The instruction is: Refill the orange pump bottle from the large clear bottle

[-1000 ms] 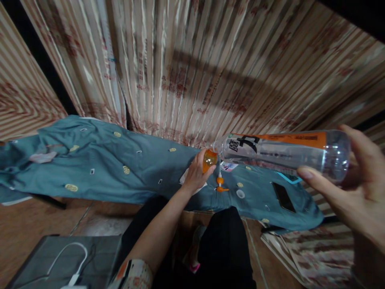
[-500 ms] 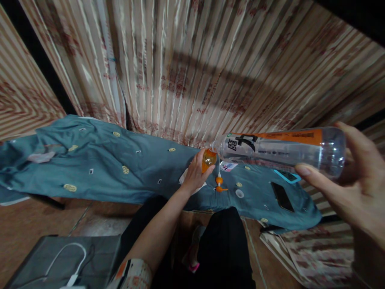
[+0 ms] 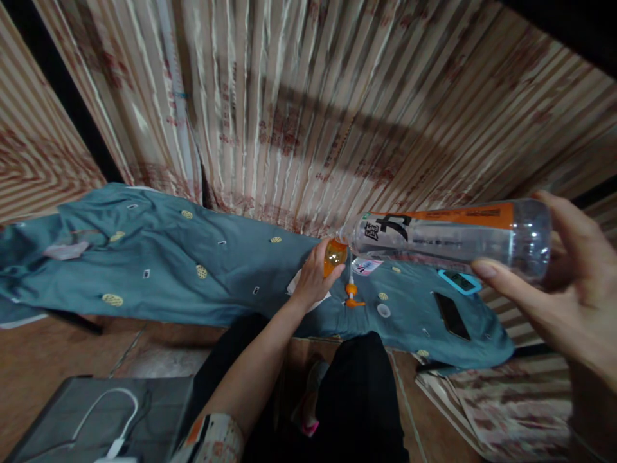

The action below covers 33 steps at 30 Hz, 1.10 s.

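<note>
My left hand [image 3: 314, 273] is wrapped round a small orange bottle [image 3: 334, 258], which stands on or just above a white sheet [image 3: 295, 281] on the cloth. My right hand [image 3: 573, 283] grips the base of a large clear plastic bottle [image 3: 434, 238] with an orange and white label. That bottle lies nearly level in the air, its neck pointing left. Its mouth meets the top of the orange bottle; whether the two touch I cannot tell. Just right of my left hand, an orange pump head [image 3: 354, 296] with a clear tube rests on the cloth.
The narrow bench wears a teal cloth [image 3: 231, 257]. On it lie a small white cap [image 3: 384, 310], a black phone [image 3: 452, 316], a blue-rimmed device [image 3: 459, 281] and a pinkish tissue [image 3: 67, 251]. A striped curtain [image 3: 308, 116] hangs behind; a grey box [image 3: 110, 411] with a white cable stands lower left.
The large clear bottle and my right hand have shifted very slightly left, and the bottle has turned a little. My left hand keeps its place on the orange bottle.
</note>
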Tool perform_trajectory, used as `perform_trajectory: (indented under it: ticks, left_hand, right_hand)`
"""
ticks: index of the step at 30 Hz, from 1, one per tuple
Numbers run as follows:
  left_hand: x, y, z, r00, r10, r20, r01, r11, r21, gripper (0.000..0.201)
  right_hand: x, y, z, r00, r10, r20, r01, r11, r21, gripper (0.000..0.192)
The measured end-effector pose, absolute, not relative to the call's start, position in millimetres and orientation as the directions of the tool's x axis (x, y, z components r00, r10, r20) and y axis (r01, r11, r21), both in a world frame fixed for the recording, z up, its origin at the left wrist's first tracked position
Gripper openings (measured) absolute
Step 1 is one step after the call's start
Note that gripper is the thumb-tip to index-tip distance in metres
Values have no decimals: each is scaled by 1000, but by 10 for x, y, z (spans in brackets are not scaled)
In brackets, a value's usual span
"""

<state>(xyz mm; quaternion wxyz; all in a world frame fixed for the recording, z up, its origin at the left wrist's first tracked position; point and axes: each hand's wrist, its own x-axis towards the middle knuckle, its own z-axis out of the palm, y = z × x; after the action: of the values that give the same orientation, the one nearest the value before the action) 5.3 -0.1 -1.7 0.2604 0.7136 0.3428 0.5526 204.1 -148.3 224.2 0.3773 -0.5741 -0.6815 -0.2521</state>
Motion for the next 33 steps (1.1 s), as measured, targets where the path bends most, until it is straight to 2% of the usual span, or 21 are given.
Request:
perform_trajectory:
  ticks: [13,18,33]
  left_hand:
    - [59,-4,-28,159,783,602,220,-622,751,66]
    - [52,-8,-31,166,779,605,223,-627,746,66]
    - [49,-11,-40,173,779,603,225,-627,746,66]
  right_hand:
    - [2037,-1448,2272,-42,631,775,968,218,-125,103]
    - [2061,-1434,2282,-73,620,781,966,239,-100,104]
    - [2127,-1374,2333,-40,624,780,968,219,-125,107]
